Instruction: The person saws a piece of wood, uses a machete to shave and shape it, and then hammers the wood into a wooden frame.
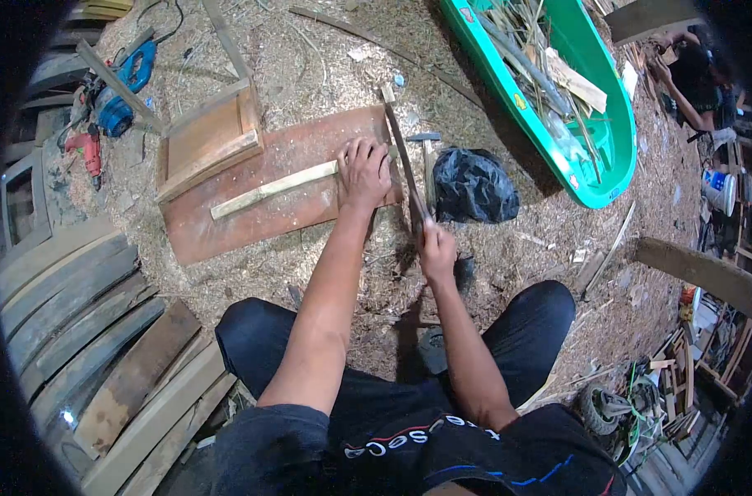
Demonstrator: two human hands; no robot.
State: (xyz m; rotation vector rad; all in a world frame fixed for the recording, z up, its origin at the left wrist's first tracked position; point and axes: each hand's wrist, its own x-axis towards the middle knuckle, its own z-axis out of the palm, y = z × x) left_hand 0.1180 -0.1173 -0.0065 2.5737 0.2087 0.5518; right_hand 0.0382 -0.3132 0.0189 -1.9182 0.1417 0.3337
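Note:
My left hand (364, 175) is closed over a pale wooden strip (277, 188), pressing it down on a reddish-brown board (302, 219) on the ground. The strip's right end is partly hidden under the fingers. In my right hand (436, 252), closed in a fist, is the handle of a hand saw (406, 161) with a long, dark blade seen nearly edge-on. The blade points away from me, just right of the left hand, beside the strip's right end. A hammer (428, 157) lies on the ground right of the blade, next to a black plastic bag (476, 185).
A green tub (558, 145) with wood scraps stands at upper right. Left are a wooden frame panel (207, 136), a blue power tool (128, 87), a red drill (87, 155) and stacked planks (103, 331). Another person (694, 83) sits at far right. Shavings (310, 70) cover the ground.

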